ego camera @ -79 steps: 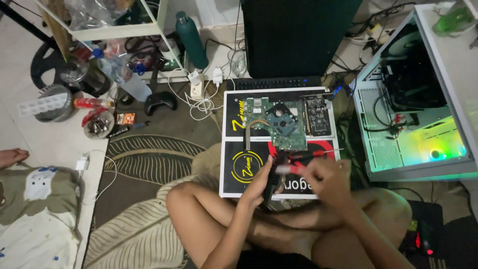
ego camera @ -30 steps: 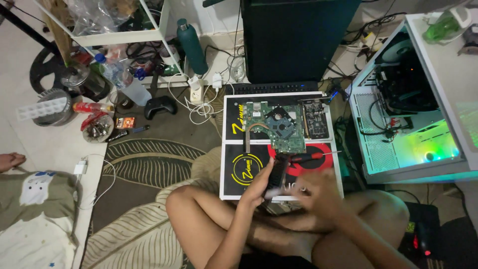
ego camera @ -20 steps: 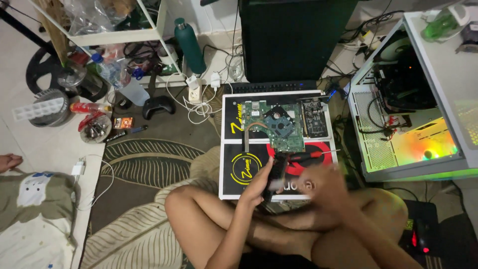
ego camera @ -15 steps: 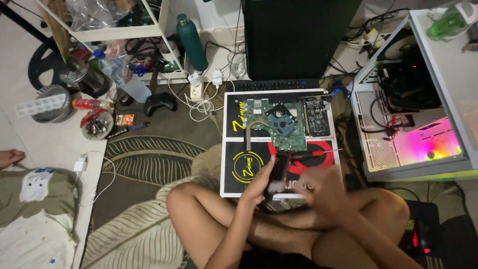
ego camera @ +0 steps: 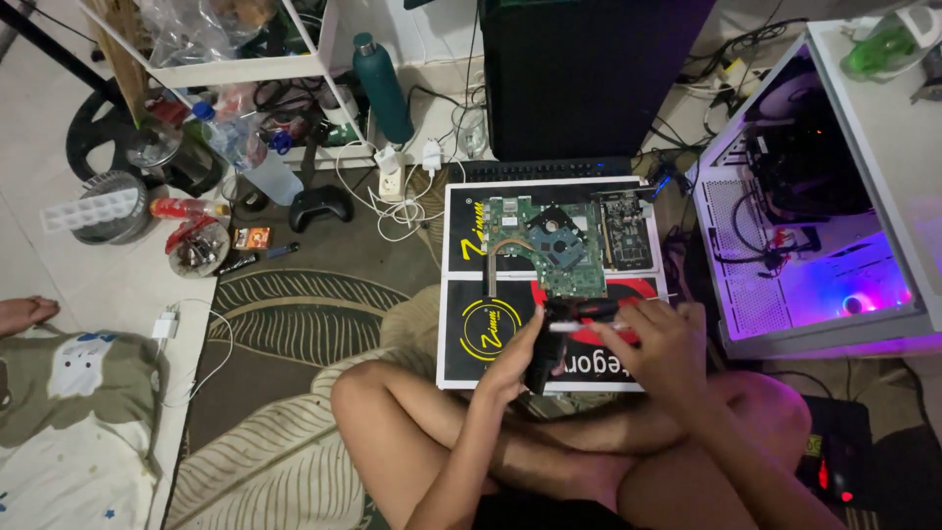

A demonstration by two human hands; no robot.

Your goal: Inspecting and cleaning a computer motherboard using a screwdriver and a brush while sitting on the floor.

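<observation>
My left hand [ego camera: 512,355] grips a small black part [ego camera: 539,365] upright over the near edge of a black printed board [ego camera: 461,294] that rests in front of my crossed legs. My right hand [ego camera: 665,344] holds a screwdriver [ego camera: 587,316] level, its tip pointing left at the top of the black part. Just beyond the hands a green laptop motherboard [ego camera: 551,245] with a copper heat pipe lies on the board. A smaller circuit card [ego camera: 625,230] lies to its right.
An open white computer case [ego camera: 814,265] glowing purple stands at the right. A black tower [ego camera: 589,79] stands behind the board. A teal bottle [ego camera: 383,88], a game controller [ego camera: 319,207], chargers and cables [ego camera: 404,186] lie at the back left. A pillow [ego camera: 74,402] lies at the left.
My right hand has drawn the screwdriver in to the black part in my left hand. The glow in the computer case went from green to pink to purple.
</observation>
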